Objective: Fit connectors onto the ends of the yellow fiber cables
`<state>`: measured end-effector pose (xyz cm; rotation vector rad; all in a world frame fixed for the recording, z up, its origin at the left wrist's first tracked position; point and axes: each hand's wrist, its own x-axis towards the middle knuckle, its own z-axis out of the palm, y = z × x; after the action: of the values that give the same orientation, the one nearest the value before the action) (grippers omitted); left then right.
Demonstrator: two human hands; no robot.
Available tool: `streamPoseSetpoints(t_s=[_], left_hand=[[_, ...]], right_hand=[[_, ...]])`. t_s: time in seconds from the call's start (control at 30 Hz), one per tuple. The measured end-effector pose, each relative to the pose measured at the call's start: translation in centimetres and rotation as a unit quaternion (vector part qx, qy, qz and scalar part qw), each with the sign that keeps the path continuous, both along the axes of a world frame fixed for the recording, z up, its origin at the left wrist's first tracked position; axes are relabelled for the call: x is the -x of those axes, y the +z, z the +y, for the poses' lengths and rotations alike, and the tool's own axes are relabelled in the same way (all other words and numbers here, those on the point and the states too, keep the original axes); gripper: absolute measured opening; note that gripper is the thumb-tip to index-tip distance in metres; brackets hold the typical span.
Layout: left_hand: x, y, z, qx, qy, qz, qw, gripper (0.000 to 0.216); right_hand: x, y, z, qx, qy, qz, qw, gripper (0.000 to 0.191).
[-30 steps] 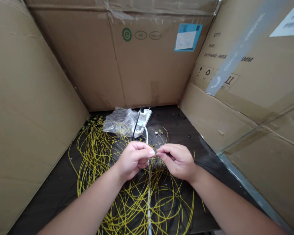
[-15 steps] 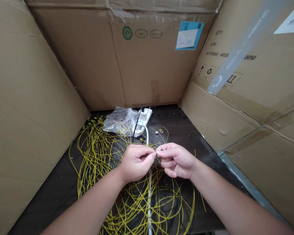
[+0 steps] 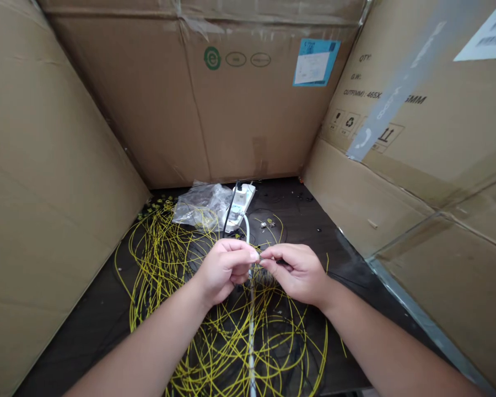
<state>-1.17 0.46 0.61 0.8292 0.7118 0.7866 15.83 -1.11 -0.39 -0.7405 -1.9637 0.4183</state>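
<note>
The left hand (image 3: 226,271) is reaching in from the lower left, its thumb lying along the top toward the middle and its other fingers curling beneath. The right hand (image 3: 302,273) is coming in from the lower right, its thumb and forefinger pointing at the left thumb tip. Both hands are pinching, clamped at their fingertips on a small piece (image 3: 259,258) that is sitting between them, above the bench (image 3: 297,204); it is too small and too covered to identify.

Compared with half a second ago, the left hand is showing its thumb and curled fingers rather than its back, and the right hand is no longer spreading its lower fingers into view. The pose is now closely matching the one a second ago, with the fingertips still meeting.

Below the hands, a tangle of yellow wires (image 3: 152,264) is spreading over the bench, with a white cable (image 3: 252,331) running through it. Just beyond, a few small metal parts (image 3: 268,225) are lying near a white power strip (image 3: 233,220), and a clear plastic bag (image 3: 198,204) is resting beside the strip. Cardboard (image 3: 248,121) is standing behind and along both sides.
</note>
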Motion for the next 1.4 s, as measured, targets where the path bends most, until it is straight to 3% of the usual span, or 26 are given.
streamPoseSetpoints(t_s=[0.4, 0.47, 0.53, 0.6, 0.7, 0.87, 0.93, 0.97, 1.0, 1.1, 1.17, 1.27, 1.4], left_hand=[[0.2, -0.3, 0.1, 0.0, -0.017, -0.008, 1.0, 0.009], [0.2, -0.3, 0.0, -0.014, -0.012, 0.005, 1.0, 0.01], [0.1, -0.2, 0.0, -0.053, -0.001, 0.033, 0.998, 0.012], [0.1, -0.2, -0.2, -0.122, 0.016, 0.08, 0.989, 0.014], [0.0, -0.1, -0.5, -0.26, 0.048, 0.173, 0.949, 0.015], [-0.1, 0.1, -1.2, -0.496, 0.083, 0.27, 0.821, 0.021], [0.0, 0.2, -1.4, -0.559, 0.081, 0.282, 0.775, 0.023], [0.0, 0.2, -1.4, -0.564, 0.083, 0.285, 0.771, 0.024], [0.0, 0.3, -1.4, -0.548, 0.085, 0.285, 0.782, 0.023], [-0.1, 0.1, -1.0, -0.412, 0.092, 0.252, 0.871, 0.018], [-0.2, -0.1, -0.7, -0.297, 0.079, 0.189, 0.933, 0.016], [-0.3, -0.5, -0.4, -0.146, 0.054, 0.081, 0.984, 0.013], [-0.1, -0.4, -0.2, -0.03, 0.011, 0.002, 0.999, 0.011]], right_hand=[[-0.1, 0.0, -0.2, 0.001, -0.001, 0.001, 1.0, 0.004], [0.0, 0.1, -0.3, 0.03, 0.003, 0.005, 1.0, 0.006], [0.1, 0.1, -0.4, 0.123, 0.009, 0.038, 0.992, 0.009], [0.3, 0.1, -0.3, 0.27, 0.037, 0.101, 0.957, 0.013], [0.5, 0.1, 0.0, 0.46, 0.109, 0.212, 0.855, 0.021], [0.0, 0.4, 0.7, 0.637, 0.211, 0.295, 0.68, 0.023], [-0.2, 0.5, 0.8, 0.665, 0.228, 0.296, 0.647, 0.025], [-0.2, 0.5, 0.7, 0.656, 0.224, 0.293, 0.658, 0.025], [-0.2, 0.5, 0.6, 0.63, 0.209, 0.283, 0.692, 0.024], [0.1, 0.4, 0.2, 0.471, 0.096, 0.208, 0.852, 0.018], [0.3, 0.1, -0.1, 0.352, 0.018, 0.143, 0.925, 0.014], [0.2, -0.4, -0.3, 0.21, -0.025, 0.065, 0.975, 0.01], [0.0, -0.5, -0.2, 0.093, -0.029, 0.019, 0.995, 0.006]])
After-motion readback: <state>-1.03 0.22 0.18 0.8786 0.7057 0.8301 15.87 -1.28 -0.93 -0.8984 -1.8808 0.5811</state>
